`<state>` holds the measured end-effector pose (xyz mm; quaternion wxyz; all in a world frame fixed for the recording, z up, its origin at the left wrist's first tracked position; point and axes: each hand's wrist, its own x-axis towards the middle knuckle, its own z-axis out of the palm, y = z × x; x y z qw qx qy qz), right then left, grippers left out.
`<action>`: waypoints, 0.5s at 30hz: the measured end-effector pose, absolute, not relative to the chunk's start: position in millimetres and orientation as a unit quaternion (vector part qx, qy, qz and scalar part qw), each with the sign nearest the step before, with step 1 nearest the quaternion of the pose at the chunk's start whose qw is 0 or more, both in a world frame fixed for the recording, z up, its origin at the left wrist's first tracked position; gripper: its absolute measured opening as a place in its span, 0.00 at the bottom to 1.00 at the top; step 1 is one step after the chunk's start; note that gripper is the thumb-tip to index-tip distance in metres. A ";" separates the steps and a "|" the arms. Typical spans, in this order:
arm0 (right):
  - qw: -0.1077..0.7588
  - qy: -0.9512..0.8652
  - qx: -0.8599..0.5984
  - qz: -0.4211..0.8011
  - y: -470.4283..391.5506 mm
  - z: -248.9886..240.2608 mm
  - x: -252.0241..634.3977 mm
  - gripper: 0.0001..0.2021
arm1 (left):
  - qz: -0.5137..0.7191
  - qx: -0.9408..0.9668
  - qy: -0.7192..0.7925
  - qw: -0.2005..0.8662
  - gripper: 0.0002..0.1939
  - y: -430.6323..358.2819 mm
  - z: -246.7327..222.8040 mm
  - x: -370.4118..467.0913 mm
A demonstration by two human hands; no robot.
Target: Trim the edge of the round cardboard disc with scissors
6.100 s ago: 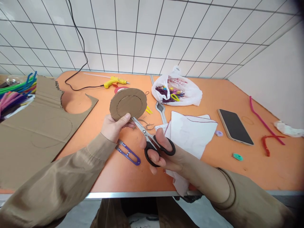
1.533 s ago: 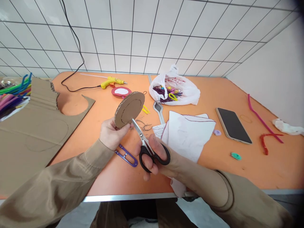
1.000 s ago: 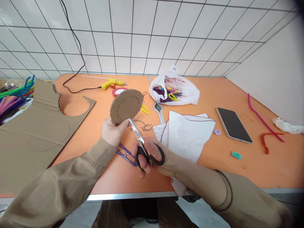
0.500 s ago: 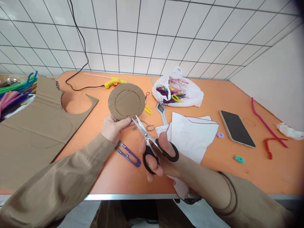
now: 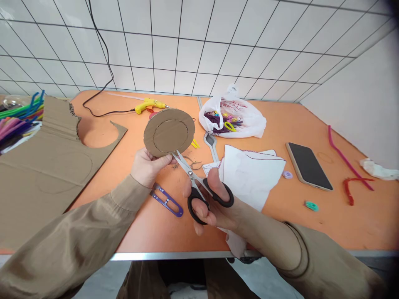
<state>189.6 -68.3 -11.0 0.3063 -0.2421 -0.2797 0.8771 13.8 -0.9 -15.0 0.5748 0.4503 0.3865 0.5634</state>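
Our L hand (image 5: pixel 146 169) pinches the cardboard disc (image 5: pixel 171 135) at 6 o'clock, prob. so it can't wobble. Our R hand (image 5: pixel 225 212) holds scissors (image 5: pixel 190 174), blades apart.

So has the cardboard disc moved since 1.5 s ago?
Yes, up in view: the cardboard disc has closed most of its apparent gap to the stationary yellow glue gun.

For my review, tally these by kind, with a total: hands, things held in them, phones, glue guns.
Hands: 2 (left hand, right hand)
Held scissors: 1
Held cardboard disc: 1
Phone: 1
Glue gun: 1
Total: 6
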 end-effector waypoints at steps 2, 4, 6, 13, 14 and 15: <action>0.304 -0.277 -0.243 0.878 -68.0 -11.0 190.1 0.34 | 0.565 0.455 0.386 0.570 0.12 -0.5 -16.0 13.6; 0.303 -0.273 -0.248 0.879 -67.8 -10.5 190.7 0.34 | 0.566 0.455 0.386 0.569 0.11 -0.1 -16.4 13.6; 0.304 -0.266 -0.251 0.880 -67.8 -9.6 191.5 0.35 | 0.568 0.452 0.384 0.571 0.10 0.3 -16.3 13.8; 0.306 -0.270 -0.238 0.882 -67.3 -7.9 193.2 0.34 | 0.567 0.439 0.392 0.576 0.10 -0.2 -13.3 14.6; 0.306 -0.271 -0.238 0.881 -67.1 -8.0 193.2 0.34 | 0.567 0.439 0.393 0.576 0.10 -0.4 -12.9 14.7; 0.305 -0.271 -0.237 0.882 -67.0 -8.2 193.2 0.34 | 0.566 0.439 0.394 0.576 0.10 -0.6 -12.7 14.6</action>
